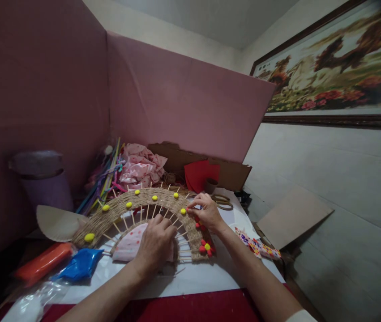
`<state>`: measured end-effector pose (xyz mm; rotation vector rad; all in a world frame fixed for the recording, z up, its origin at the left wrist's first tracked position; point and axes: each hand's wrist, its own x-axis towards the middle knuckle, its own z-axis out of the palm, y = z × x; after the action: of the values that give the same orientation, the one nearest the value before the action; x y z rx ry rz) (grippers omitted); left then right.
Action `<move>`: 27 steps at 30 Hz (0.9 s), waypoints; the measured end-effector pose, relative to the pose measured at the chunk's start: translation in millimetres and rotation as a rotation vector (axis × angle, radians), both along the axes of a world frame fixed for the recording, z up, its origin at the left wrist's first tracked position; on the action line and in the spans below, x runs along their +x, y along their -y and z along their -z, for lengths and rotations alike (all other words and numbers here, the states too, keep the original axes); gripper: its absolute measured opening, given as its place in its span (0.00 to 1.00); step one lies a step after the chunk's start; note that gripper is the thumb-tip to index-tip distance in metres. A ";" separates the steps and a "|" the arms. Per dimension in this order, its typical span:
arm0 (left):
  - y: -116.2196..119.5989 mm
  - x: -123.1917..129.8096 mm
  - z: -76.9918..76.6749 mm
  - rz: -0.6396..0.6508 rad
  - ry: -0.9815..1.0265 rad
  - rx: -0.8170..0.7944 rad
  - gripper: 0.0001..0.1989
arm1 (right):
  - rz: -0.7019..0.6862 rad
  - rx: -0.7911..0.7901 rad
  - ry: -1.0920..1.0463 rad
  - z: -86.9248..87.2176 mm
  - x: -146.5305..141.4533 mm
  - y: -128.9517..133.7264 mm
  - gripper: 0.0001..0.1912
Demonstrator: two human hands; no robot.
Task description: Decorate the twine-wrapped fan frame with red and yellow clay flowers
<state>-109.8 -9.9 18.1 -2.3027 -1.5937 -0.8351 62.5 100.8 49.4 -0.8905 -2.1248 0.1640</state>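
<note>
A half-round craft woven from brown twine over wooden sticks [109,217] stands in front of me, dotted with yellow clay pieces [105,207]. Its inner half-circle is covered in pink patterned cloth [130,243]. My left hand [156,239] rests over that cloth with its fingers bent around the inner edge, fingertips partly hidden. At the right of the arch my right hand [207,213] pinches a small red clay piece against the twine, beside a yellow dot [183,211]. Lower down, red petals surround a yellow centre as a clay flower [207,247].
Orange clay [47,261] and blue clay [82,264] in bags lie at left, near a purple bin [47,185]. Behind the craft are crumpled pink cloth [143,163], red sheets [201,174] and cardboard [233,174]. Scissors [223,202] lie beyond my right hand.
</note>
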 end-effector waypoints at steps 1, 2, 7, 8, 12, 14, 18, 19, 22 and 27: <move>-0.6 0.2 0.5 -0.003 0.002 0.004 0.06 | -0.001 0.000 -0.003 0.4 0.1 -0.1 0.03; -1.3 0.4 0.9 -0.004 0.006 0.011 0.06 | -0.001 0.000 -0.007 0.8 0.2 -0.1 0.03; -3.3 0.9 1.7 0.002 0.029 0.044 0.07 | -0.001 0.010 -0.009 3.0 0.4 -0.2 0.05; -3.3 0.9 1.9 0.003 0.029 0.045 0.07 | -0.004 0.011 -0.007 3.7 0.1 -0.3 0.05; -3.3 0.2 3.5 0.010 0.028 0.053 0.06 | -0.003 0.009 -0.011 6.7 -1.7 -0.9 0.05; -3.7 -0.1 4.2 0.015 0.029 0.058 0.06 | 0.002 0.004 -0.005 7.0 -1.9 -0.8 0.04; -4.3 -0.7 4.8 0.023 0.030 0.064 0.06 | -0.009 0.006 0.016 3.4 1.5 0.1 0.04; -4.4 -0.8 4.9 0.026 0.032 0.065 0.06 | -0.012 0.008 0.016 2.1 2.9 0.5 0.05; -4.5 -0.8 5.2 0.024 0.044 0.065 0.06 | -0.020 0.021 0.006 -0.5 5.8 1.4 0.06; -3.7 0.2 4.0 0.017 0.051 0.060 0.06 | -0.005 0.048 0.026 3.4 2.9 0.5 0.03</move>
<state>-109.6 -6.2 14.1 -2.2742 -1.5496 -0.9402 65.4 100.2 45.9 -0.8634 -2.1458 0.1038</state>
